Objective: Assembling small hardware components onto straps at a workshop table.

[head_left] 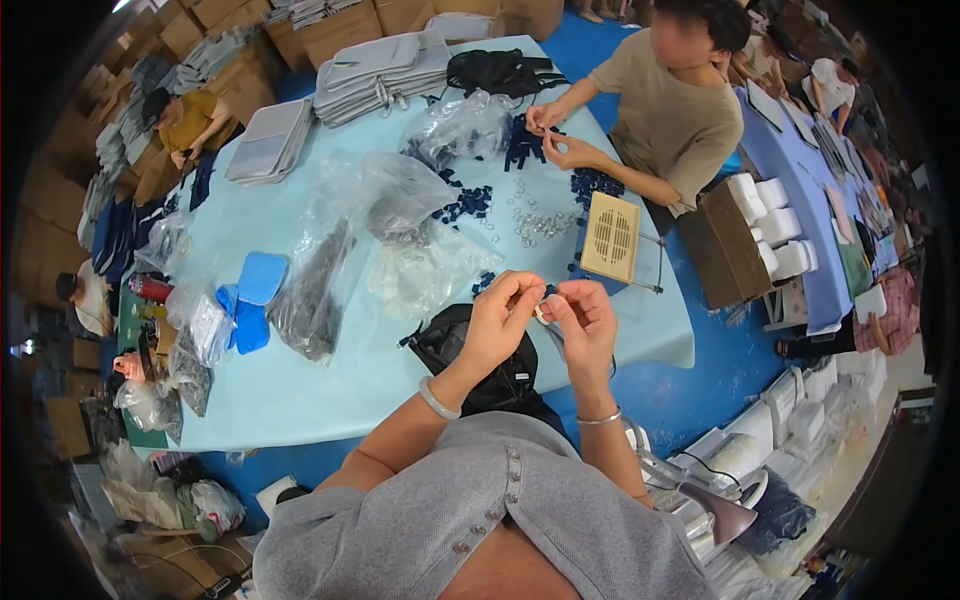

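Observation:
My left hand (pixel 500 320) and my right hand (pixel 582 322) meet above the near edge of the light blue table (pixel 330 390). Between their fingertips they pinch a small dark blue strap piece with a clear ring (pixel 545 298). Both wrists carry a bangle. A black bag (pixel 480 360) lies on the table just under my hands. Further out, a scatter of clear rings (pixel 540 222) and dark blue strap pieces (pixel 468 204) lies on the cloth.
Across the table a person in a tan shirt (pixel 668 105) handles small blue pieces. Plastic bags (pixel 400 195), grey pouches (pixel 380 68), blue pads (pixel 255 290), a small beige fan (pixel 610 237) and a box of white rolls (pixel 770 225) surround the work area.

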Available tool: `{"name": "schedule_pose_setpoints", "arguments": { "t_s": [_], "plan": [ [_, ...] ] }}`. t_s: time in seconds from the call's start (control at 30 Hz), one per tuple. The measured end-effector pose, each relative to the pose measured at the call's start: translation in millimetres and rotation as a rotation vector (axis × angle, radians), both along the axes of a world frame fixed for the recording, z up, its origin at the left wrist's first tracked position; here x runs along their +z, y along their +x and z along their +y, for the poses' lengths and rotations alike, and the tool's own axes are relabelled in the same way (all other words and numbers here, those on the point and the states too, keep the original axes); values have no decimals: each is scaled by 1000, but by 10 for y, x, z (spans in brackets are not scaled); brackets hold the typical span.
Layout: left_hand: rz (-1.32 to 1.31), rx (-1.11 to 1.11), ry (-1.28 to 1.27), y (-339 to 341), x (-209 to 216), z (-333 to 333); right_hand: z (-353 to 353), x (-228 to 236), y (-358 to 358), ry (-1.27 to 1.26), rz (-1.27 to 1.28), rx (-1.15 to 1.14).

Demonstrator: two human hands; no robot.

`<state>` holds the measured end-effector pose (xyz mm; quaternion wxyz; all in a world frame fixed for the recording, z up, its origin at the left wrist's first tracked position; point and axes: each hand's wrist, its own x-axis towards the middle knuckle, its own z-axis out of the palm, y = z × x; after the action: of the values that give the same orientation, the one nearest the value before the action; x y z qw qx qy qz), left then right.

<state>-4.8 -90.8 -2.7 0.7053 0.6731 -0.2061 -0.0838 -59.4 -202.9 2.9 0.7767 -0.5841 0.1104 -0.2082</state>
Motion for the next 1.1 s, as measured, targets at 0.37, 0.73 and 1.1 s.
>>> {"name": "schedule_pose_setpoints", "arguments": {
  "t_s": [0.37, 0.73, 1.1],
  "plan": [
    [-373, -103, 247, 41, 93, 1, -57, 1, -113, -208, 103, -81],
    [-140, -224, 20, -115, -109, -249, -65, -130, -338, 44, 13, -288],
    [-1243, -297, 155, -37, -14, -491, -643, 10, -747, 479, -14, 25]
  ]
}}
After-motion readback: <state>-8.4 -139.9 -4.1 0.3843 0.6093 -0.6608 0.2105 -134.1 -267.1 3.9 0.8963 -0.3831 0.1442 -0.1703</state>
